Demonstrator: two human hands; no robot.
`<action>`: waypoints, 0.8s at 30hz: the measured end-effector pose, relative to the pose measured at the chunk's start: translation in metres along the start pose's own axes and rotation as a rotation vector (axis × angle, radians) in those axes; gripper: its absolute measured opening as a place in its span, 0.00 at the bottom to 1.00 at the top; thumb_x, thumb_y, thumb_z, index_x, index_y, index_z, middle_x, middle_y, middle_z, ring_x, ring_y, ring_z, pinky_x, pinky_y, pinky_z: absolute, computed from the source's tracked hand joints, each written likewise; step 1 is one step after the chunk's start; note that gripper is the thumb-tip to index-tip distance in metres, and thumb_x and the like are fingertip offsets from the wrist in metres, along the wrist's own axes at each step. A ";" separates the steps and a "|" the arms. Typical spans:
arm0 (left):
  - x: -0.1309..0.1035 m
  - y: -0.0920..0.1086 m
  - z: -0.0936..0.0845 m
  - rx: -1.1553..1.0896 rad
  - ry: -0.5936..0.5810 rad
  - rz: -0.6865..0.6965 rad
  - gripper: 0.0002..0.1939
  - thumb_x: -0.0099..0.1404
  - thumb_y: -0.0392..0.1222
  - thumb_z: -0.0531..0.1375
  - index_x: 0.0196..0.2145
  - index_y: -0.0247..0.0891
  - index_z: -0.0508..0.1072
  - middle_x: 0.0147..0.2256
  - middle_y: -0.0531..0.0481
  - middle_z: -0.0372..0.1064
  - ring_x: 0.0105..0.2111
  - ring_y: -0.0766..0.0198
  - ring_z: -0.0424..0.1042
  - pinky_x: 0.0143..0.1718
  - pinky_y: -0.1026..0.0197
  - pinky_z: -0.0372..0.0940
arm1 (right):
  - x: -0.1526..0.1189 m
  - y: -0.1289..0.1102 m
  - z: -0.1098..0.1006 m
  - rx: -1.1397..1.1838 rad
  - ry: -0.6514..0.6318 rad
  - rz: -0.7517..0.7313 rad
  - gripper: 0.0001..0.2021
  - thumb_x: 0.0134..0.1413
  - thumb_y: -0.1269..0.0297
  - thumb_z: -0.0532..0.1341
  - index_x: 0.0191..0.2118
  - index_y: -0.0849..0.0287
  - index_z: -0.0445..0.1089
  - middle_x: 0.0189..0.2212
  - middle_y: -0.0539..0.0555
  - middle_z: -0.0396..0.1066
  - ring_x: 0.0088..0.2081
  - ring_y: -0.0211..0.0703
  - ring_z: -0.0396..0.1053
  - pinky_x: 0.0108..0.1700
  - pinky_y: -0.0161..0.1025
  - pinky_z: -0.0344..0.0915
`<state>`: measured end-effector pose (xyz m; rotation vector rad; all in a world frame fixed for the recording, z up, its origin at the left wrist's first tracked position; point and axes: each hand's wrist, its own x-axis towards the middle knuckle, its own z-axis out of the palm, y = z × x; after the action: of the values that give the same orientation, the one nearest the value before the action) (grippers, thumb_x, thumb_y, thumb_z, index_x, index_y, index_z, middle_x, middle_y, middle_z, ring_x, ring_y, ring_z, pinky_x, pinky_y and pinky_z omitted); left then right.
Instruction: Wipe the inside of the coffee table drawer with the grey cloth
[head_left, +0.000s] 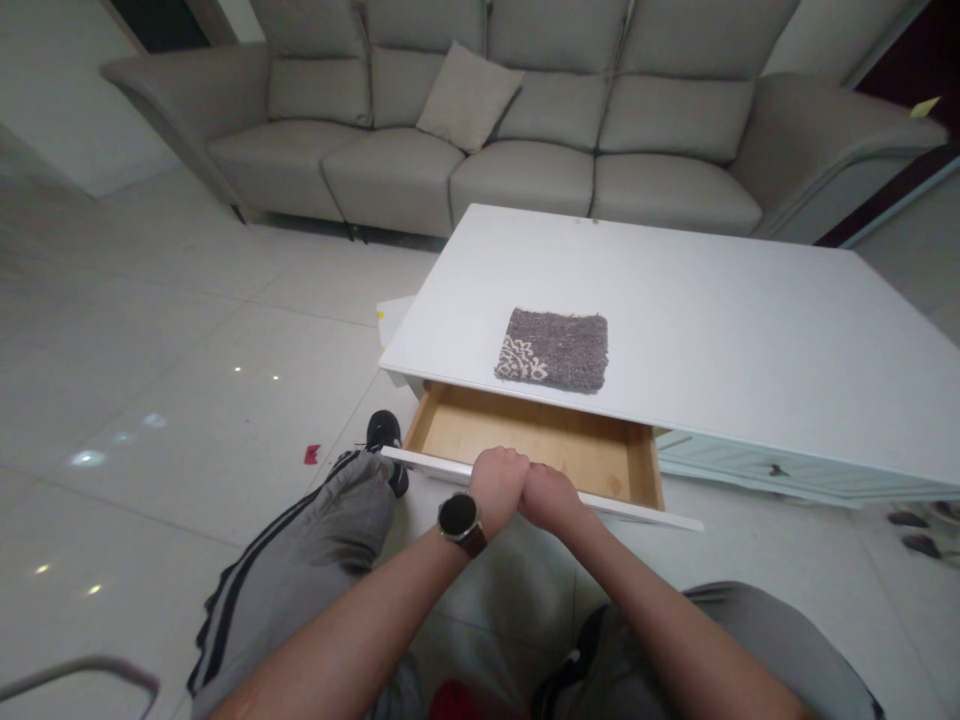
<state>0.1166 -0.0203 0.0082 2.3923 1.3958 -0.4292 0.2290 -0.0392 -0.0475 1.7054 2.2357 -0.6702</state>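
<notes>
My left hand, with a dark round watch on its wrist, and my right hand are side by side at the middle of the drawer's white front panel. Both are closed at its top edge; my fingertips are mostly hidden, and so is any knob beneath. The pulled-out drawer shows a bare pale-wood inside. On the white coffee table above it lies a grey-brown mat with a cream floral pattern in one corner.
A grey sofa with a beige cushion stands behind the table. A second drawer with a dark knob is at right. My legs flank the open drawer. A red scrap and dark shoes are on the tiled floor.
</notes>
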 end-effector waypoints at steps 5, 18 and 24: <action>-0.001 0.002 -0.001 0.008 -0.002 0.005 0.15 0.71 0.28 0.52 0.39 0.32 0.79 0.39 0.37 0.79 0.42 0.53 0.79 0.41 0.57 0.70 | 0.002 -0.001 0.004 -0.040 -0.046 0.014 0.15 0.64 0.67 0.54 0.46 0.63 0.78 0.44 0.66 0.79 0.45 0.54 0.77 0.44 0.42 0.68; -0.002 0.002 -0.003 0.008 -0.002 0.014 0.16 0.72 0.29 0.51 0.39 0.32 0.79 0.39 0.38 0.79 0.43 0.53 0.79 0.41 0.56 0.71 | 0.001 -0.002 0.003 -0.084 -0.021 -0.011 0.15 0.64 0.69 0.54 0.43 0.64 0.78 0.42 0.65 0.79 0.44 0.53 0.78 0.45 0.42 0.69; -0.004 0.002 -0.005 -0.005 -0.010 0.017 0.14 0.71 0.30 0.53 0.39 0.32 0.79 0.40 0.38 0.79 0.43 0.52 0.78 0.41 0.56 0.70 | -0.002 -0.004 -0.002 -0.099 -0.046 0.015 0.14 0.67 0.67 0.54 0.45 0.64 0.78 0.43 0.64 0.79 0.46 0.54 0.77 0.45 0.42 0.68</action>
<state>0.1164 -0.0222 0.0145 2.3936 1.3693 -0.4316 0.2253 -0.0405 -0.0442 1.6418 2.1846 -0.5785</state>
